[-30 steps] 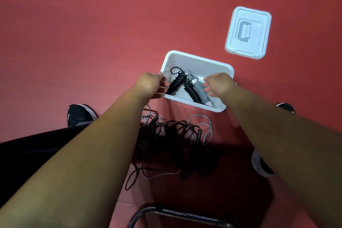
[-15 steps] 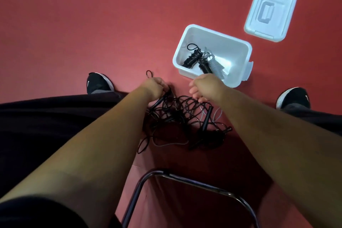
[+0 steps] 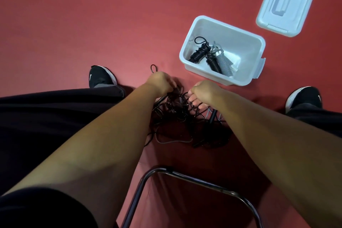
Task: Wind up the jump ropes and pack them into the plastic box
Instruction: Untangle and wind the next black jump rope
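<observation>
Left hand (image 3: 160, 83) and right hand (image 3: 205, 91) quit the plastic box (image 3: 231, 40); fingers (image 3: 193, 100) grip jump ropes (image 3: 176, 111) on red floor (image 3: 74, 24).

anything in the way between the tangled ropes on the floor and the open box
Nothing visible. Only bare floor lies between the tangled ropes and the plastic box, which stands open with its lid lying apart beyond it. The wound ropes inside leave its right part free.
</observation>
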`<action>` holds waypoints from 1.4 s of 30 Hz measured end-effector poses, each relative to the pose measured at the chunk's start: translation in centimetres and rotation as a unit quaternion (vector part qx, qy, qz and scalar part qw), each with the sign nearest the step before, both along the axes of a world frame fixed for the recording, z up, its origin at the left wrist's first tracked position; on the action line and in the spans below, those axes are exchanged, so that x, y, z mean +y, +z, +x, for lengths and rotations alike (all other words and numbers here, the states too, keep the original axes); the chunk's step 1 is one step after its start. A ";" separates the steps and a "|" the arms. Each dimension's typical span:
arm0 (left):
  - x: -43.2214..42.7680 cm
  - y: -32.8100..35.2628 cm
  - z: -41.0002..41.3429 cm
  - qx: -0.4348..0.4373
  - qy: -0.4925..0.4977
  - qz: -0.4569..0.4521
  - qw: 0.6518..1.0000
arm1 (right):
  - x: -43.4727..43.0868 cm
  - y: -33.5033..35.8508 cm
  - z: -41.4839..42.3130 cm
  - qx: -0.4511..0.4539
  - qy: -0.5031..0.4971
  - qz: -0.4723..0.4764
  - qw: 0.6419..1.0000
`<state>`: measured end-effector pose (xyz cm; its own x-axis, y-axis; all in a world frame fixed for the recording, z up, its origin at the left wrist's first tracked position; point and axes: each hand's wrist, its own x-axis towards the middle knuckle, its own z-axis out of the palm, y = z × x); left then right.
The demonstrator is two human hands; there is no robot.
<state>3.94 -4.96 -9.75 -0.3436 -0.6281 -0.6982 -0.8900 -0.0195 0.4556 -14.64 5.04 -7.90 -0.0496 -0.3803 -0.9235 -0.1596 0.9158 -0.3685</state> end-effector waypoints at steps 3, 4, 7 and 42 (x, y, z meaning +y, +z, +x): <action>-0.2 2.3 -0.3 0.092 0.106 0.044 0.989 | -0.1 2.0 -0.3 -0.003 0.000 -0.016 1.000; -0.2 3.3 -0.5 0.130 0.124 0.065 0.981 | 0.1 3.0 -0.2 0.019 0.016 -0.038 0.999; -0.1 7.4 -1.6 0.205 0.165 0.102 0.959 | 1.0 4.6 -0.5 0.071 0.063 -0.120 0.988; 5.0 53.8 -8.2 0.488 0.166 -0.050 0.856 | 6.8 52.7 -2.1 0.059 -0.199 -0.509 0.836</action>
